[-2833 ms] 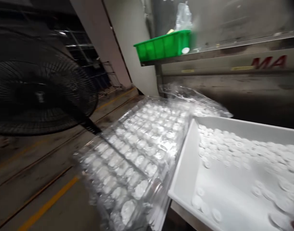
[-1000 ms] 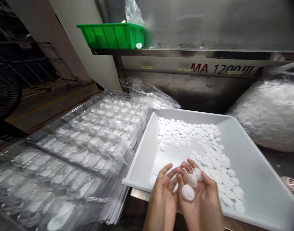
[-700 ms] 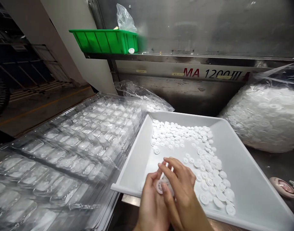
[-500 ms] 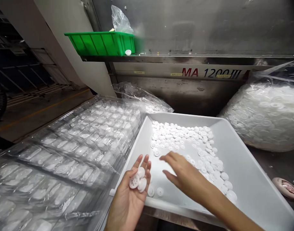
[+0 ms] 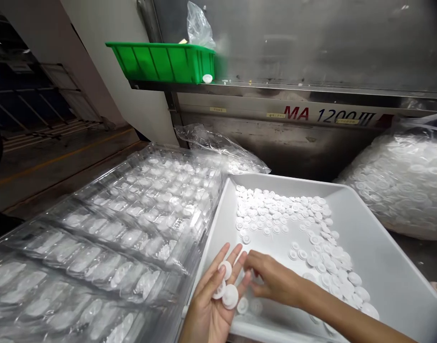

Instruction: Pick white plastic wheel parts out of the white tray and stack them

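My left hand (image 5: 216, 302) is palm up with its thumb folded over. It holds three small round white plastic discs (image 5: 230, 296), one with holes or slots partly showing. My right hand (image 5: 271, 278) is at the left hand's fingertips, palm down, its fingers bent with a gap between thumb and forefinger. Nothing shows in it. Both hands are over the front left part of a pale grey tray (image 5: 379, 238). Loose white discs (image 5: 264, 207) lie along the tray's back and right side. A single disc (image 5: 243, 305) lies just below the right hand.
Stacked clear plastic blister trays (image 5: 107, 233) filled with white pieces stand at the left. Behind lies a clear bag (image 5: 225, 147), and at the right a large bag (image 5: 411, 181) bulges with white discs. A green bin (image 5: 161, 63) sits on the metal shelf (image 5: 261, 88).
My right hand has come down and left to the left hand's fingers, and its own fingers have curled more. The left hand still holds the discs. The view has shifted slightly.
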A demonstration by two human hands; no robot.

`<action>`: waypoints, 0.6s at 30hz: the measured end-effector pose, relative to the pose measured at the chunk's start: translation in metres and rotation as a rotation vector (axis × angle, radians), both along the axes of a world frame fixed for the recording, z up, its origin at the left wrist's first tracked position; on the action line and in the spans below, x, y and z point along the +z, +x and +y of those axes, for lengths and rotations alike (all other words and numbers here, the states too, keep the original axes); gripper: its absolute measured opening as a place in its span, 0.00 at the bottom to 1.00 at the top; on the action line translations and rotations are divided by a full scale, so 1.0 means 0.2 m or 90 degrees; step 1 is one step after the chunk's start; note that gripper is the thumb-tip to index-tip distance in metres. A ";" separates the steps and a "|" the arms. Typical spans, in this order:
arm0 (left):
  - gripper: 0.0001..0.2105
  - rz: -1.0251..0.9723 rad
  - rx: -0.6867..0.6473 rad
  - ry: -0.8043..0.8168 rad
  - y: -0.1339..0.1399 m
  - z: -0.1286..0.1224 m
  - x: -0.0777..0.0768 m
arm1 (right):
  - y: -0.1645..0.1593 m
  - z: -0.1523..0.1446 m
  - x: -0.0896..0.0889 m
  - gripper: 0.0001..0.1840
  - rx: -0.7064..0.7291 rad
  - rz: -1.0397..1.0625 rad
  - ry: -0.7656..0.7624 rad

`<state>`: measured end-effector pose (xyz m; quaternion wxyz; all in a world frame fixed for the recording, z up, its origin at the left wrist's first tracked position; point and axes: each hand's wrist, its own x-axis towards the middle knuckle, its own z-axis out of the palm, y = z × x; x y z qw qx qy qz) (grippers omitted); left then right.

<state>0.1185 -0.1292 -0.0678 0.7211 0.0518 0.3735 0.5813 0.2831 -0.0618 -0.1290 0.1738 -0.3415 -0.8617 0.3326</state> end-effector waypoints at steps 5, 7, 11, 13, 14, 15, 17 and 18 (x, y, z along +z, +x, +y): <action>0.17 -0.167 0.002 -0.030 0.00 0.00 -0.03 | 0.06 -0.07 0.29 0.14 -0.137 0.114 -0.036; 0.16 -0.184 -0.024 -0.034 0.01 0.00 -0.04 | 0.03 -0.12 0.35 0.16 -0.136 0.148 -0.004; 0.16 -0.193 -0.105 -0.040 0.02 -0.02 -0.03 | -0.04 -0.19 0.33 0.15 -0.149 0.176 0.095; 0.17 -0.201 -0.131 -0.021 0.01 -0.03 -0.02 | -0.05 -0.20 0.30 0.14 -0.160 0.177 0.104; 0.17 -0.208 -0.138 -0.014 0.01 -0.03 -0.02 | -0.05 -0.20 0.29 0.14 -0.161 0.180 0.106; 0.17 -0.216 -0.143 -0.013 0.00 -0.03 -0.02 | -0.05 -0.20 0.28 0.14 -0.160 0.183 0.107; 0.16 -0.227 -0.163 -0.027 0.00 -0.04 0.00 | -0.04 -0.22 0.28 0.15 -0.160 0.190 0.105; 0.16 -0.227 -0.170 -0.039 -0.01 -0.04 0.00 | -0.04 -0.22 0.29 0.15 -0.164 0.194 0.100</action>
